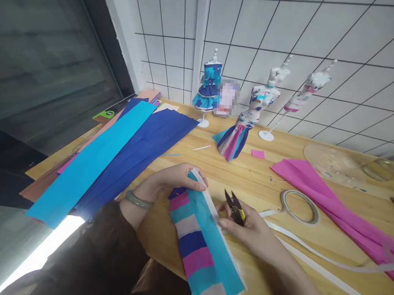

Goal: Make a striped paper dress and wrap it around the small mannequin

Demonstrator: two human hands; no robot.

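A striped paper piece in teal, white, blue and pink slants across the lower middle, with a teal band and a white strip along its right edge. My left hand pinches the top end of that piece, thumb on the white strip. Black thread snips with a yellow mark rest in my right hand, their blades apart and pointing up and away. The thumb of this hand touches the white strip's edge about midway along it.
Blue sheets and a cyan sheet lie at left. Small dress forms stand at the back, one in a blue dress. At right are a tape roll, loose white strips and pink paper.
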